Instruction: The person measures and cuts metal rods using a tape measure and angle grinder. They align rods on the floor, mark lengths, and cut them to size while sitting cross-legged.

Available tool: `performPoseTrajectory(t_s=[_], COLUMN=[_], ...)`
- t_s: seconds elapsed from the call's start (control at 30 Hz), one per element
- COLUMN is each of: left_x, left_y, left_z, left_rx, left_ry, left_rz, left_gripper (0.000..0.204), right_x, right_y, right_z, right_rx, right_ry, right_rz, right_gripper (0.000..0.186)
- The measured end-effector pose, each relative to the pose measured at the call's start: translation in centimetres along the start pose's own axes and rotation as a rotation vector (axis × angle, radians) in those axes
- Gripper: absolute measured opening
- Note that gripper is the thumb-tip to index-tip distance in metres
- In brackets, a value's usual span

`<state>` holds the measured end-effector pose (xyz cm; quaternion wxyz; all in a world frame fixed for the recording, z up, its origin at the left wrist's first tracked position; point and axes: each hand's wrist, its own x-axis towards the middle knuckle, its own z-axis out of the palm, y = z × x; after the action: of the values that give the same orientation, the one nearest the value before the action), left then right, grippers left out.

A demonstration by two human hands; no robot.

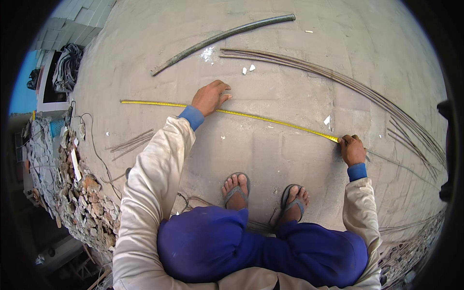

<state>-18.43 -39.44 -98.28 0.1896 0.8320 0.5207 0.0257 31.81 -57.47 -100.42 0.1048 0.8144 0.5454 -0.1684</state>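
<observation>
A yellow tape measure (270,120) stretches across the grey floor in front of me, its blade running from the left to my right hand. My left hand (209,98) hovers over or rests on the blade left of the middle, thumb and fingers apart, holding nothing. At the blade's right end, my right hand (353,150) is closed on the tape; whether its case is inside the fist is hidden. A thin rod (401,162) leads off from beside that hand toward the right. Both sleeves are pale with blue cuffs.
Long steel bars (333,75) curve across the far right, with shorter rods (411,140) beside them. Beyond the tape lies a dark pipe (222,37). More rods (130,143) and a rubble heap (94,208) are at left. My sandalled feet (237,191) stand nearby.
</observation>
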Motion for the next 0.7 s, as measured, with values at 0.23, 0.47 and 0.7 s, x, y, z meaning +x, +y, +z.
performPoseTrajectory(t_s=[0.23,0.47,0.7], left_x=[8.3,13.0,12.5], left_y=[3.9,5.0,2.6], left_z=[-2.5,3.2,7.2], left_rx=[0.335,0.266,0.043], left_ry=[-0.272,-0.04,0.251], left_rz=[0.131,-0.01,-0.059], left_gripper=[0.045,0.039,0.026], right_x=[0.2,1.3,2.0], right_y=[0.3,0.4,0.5], right_z=[-0.7,-1.6,-2.6], right_rx=[0.032,0.027,0.013], right_ry=[-0.003,-0.163,-0.251], right_rz=[-0.029,0.052,0.031], right_gripper=[0.032,0.031,0.033])
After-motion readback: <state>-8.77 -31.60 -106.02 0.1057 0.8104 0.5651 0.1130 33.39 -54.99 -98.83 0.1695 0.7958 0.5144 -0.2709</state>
